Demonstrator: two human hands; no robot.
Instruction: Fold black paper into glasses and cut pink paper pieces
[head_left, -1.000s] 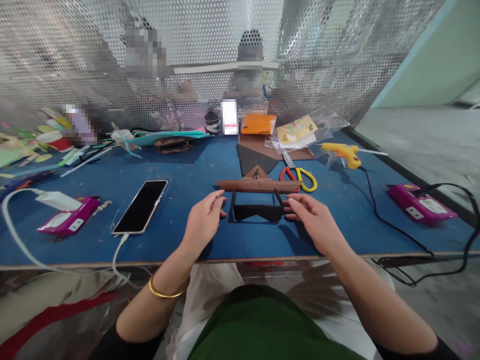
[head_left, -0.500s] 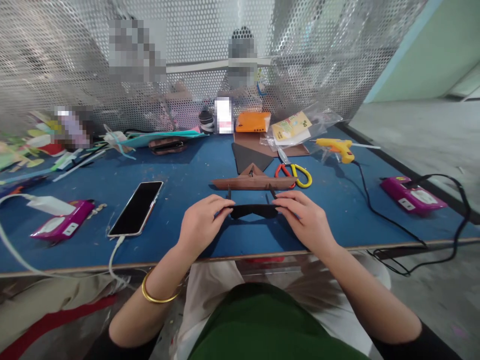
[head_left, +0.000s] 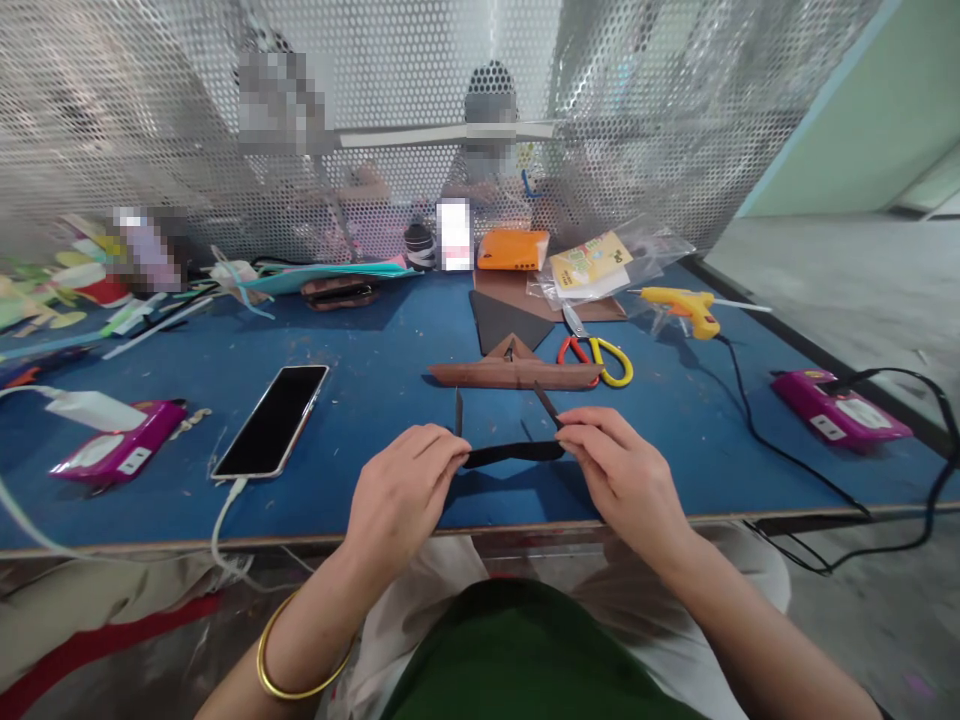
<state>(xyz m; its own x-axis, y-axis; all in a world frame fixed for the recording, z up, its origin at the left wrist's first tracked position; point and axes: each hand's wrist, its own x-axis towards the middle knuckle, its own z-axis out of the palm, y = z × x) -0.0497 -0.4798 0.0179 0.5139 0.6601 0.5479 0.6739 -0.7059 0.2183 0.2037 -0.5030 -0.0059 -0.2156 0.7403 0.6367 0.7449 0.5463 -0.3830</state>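
A pair of black glasses [head_left: 514, 454], with a dark front strip and two thin arms pointing away from me, is held just above the table near its front edge. My left hand [head_left: 405, 480] pinches its left end, and my right hand [head_left: 619, 465] pinches the right end. The fingertips cover both corners where the arms meet the front. Just beyond the arms lies a brown folded piece [head_left: 517, 375], long and boat-like with a triangular peak. Scissors [head_left: 615, 362] with red and yellow handles rest at its right end. Behind it is a dark grey sheet [head_left: 506, 320].
A phone [head_left: 274, 420] on a cable and a purple power socket [head_left: 120, 445] lie left. To the right are a yellow glue gun [head_left: 686, 307] and another purple socket [head_left: 840, 410]. An orange case [head_left: 514, 250] and plastic packet [head_left: 592, 265] sit before the perforated screen [head_left: 405, 80].
Both hands have come toward me with the glasses, away from the brown piece. The front strip is turned so it appears thinner, and more of its arms shows.
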